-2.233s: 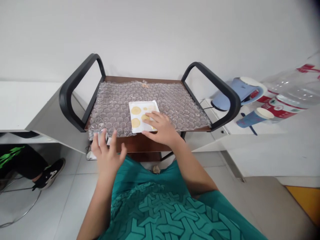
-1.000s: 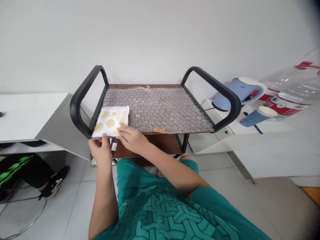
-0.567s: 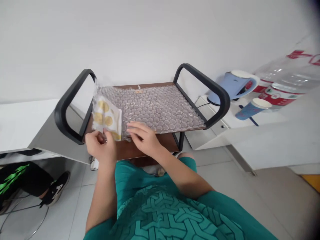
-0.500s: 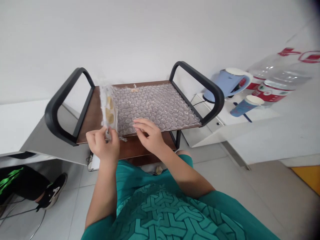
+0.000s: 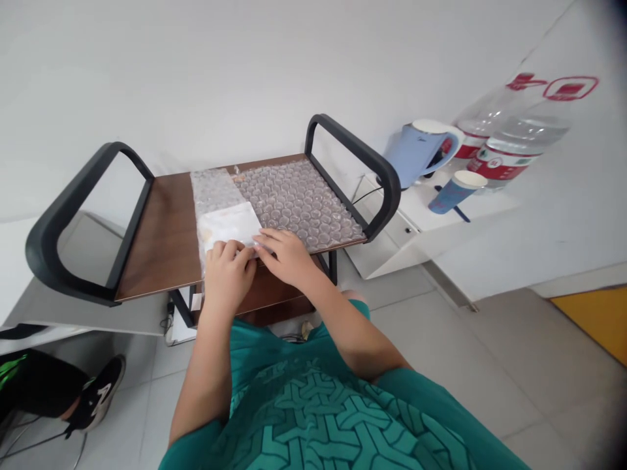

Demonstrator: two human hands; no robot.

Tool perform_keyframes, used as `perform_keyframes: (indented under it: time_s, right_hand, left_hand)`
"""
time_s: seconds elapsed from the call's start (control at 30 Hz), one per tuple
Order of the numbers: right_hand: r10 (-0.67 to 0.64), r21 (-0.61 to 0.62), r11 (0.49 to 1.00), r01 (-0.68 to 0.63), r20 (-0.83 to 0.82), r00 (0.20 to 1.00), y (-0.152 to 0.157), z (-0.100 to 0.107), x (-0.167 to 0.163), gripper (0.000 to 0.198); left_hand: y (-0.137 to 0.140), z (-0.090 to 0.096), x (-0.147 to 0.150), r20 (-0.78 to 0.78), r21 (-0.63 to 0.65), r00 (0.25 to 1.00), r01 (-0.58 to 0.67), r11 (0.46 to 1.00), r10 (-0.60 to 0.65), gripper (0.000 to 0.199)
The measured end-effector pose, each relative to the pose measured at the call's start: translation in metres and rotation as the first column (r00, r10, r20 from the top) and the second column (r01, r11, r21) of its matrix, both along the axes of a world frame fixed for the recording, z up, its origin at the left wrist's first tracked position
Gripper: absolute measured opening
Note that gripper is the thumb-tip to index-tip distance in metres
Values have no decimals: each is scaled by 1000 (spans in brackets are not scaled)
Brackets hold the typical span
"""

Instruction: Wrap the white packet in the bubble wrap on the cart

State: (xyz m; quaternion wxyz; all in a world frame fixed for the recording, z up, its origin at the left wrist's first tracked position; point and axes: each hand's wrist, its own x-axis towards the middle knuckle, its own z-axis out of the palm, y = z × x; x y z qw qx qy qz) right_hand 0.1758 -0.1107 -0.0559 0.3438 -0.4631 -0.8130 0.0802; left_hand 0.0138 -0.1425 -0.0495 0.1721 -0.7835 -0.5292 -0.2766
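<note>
Two hands: both rest at the near edge of the small desk [image 5: 161, 228], side by side, fingertips almost touching.
Left hand [image 5: 228, 274]: its fingers curl down onto the near edge of the white packet [image 5: 229, 225]; the grip looks closed on that edge, thumb hidden under the fingers.
Right hand [image 5: 287, 254]: fingers lie flat and spread, pressing on the bubble wrap [image 5: 294, 199] just beside the packet; this grip is loose and has hold of nothing.
White packet: it lies flat on the desk near the front edge, plain side up, with a flap of bubble wrap folded over it.
Bubble wrap: it covers the right part of the desk, and its left end is folded over.
Desk: brown wood top, bare on the left side, with a black curved handle [image 5: 73, 215] at each end.
Right side: a blue kettle [image 5: 416, 150], a blue paper cup [image 5: 453, 189] and two big water bottles [image 5: 514, 143] stand on a white counter.
Floor, far left: another person's black shoe [image 5: 95, 398] shows.
</note>
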Motion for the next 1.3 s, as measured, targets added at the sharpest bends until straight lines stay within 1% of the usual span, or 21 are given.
perform_keyframes:
  time_s: [0.07, 0.13, 0.17, 0.23, 0.27, 0.33, 0.4, 0.5, 0.57, 0.63, 0.7, 0.77, 0.87, 0.93, 1.0, 1.03, 1.1, 1.17, 1.2, 1.23, 1.3]
  right_hand:
    - [5, 18, 1000, -5, 2, 1000, 1, -2, 0, 33]
    - [5, 22, 1000, -5, 2, 1000, 1, -4, 0, 32]
    - [4, 20, 1000, -4, -1, 1000, 1, -5, 0, 31]
    - [0, 8, 1000, 0, -21, 1000, 1, -7, -1, 30]
    - [-4, -2, 1000, 4, -40, 999, 1, -7, -1, 29]
    - [-13, -35, 999, 10, -95, 995, 2, -7, -1, 24]
    - [-18, -79, 997, 6, -165, 986, 4, -5, 3, 21]
    - [51, -129, 988, -84, -246, 968, 7, -1, 11, 27]
    - [152, -140, 972, -188, -233, 961, 5, 4, 19, 31]
    - [185, -152, 966, -208, -151, 971, -4, 10, 28, 34]
    - [132, -187, 973, -137, -39, 990, -20, 19, 40, 39]
    - [125, -266, 957, -113, 28, 992, -37, 31, 57, 34]
    - [203, -377, 901, -214, -69, 977, -53, 49, 84, 33]
    - [99, -292, 943, -159, -212, 972, -49, 55, 96, 36]
    - [-61, -129, 991, 20, -322, 945, -35, 53, 99, 36]
    - [-121, -67, 992, 104, -341, 932, -27, 49, 96, 36]
    - [-171, -50, 985, 164, -275, 946, -11, 38, 84, 33]
    - [-153, -100, 986, 136, -193, 969, -1, 27, 69, 32]
    - [-138, -116, 986, 119, -173, 975, 0, 22, 61, 31]
    - [-122, -117, 988, 103, -171, 978, 0, 18, 53, 29]
    - [-83, -89, 994, 67, -198, 977, -3, 12, 39, 27]
  left_hand:
    - [-8, -1, -9, 56, 31, 997, -45, 999, 43, 22]
    - [-16, -6, -20, 206, 77, 954, -237, 969, 217, 37]
    - [-20, -8, -26, 286, 66, 901, -357, 932, 325, 42]
    - [-26, -11, -35, 367, -35, 795, -507, 861, 483, 44]
    - [-27, -11, -37, 366, -105, 777, -513, 852, 513, 43]
    - [-28, -6, -34, 363, -220, 794, -436, 872, 488, 40]
    - [-24, 4, -22, 448, -242, 788, -348, 906, 422, 42]
    - [-10, 20, 8, 606, -101, 759, -225, 969, 239, 65]
    - [4, 27, 30, 573, 15, 815, -114, 993, 85, 78]
    - [19, 30, 50, 451, 60, 892, -1, 998, -26, 74]
    - [33, 29, 68, 327, 32, 940, 89, 996, -95, 62]
    - [42, 24, 82, 215, -49, 968, 146, 988, -133, 55]
    - [48, 14, 97, 72, -185, 987, 158, 970, -147, 50]
    - [46, 10, 102, 23, -220, 991, 131, 967, -129, 47]
    - [39, 11, 102, 9, -228, 992, 125, 966, -126, 47]
    - [34, 13, 100, 15, -233, 989, 146, 962, -147, 48]
    - [21, 24, 93, 60, -278, 967, 254, 926, -247, 45]
    - [9, 39, 79, 168, -360, 933, 358, 861, -317, 35]
    - [5, 47, 70, 233, -387, 930, 356, 851, -283, 31]
    - [4, 54, 61, 297, -392, 936, 299, 870, -188, 29]
    - [10, 61, 38, 420, -327, 900, 31, 944, 116, 30]
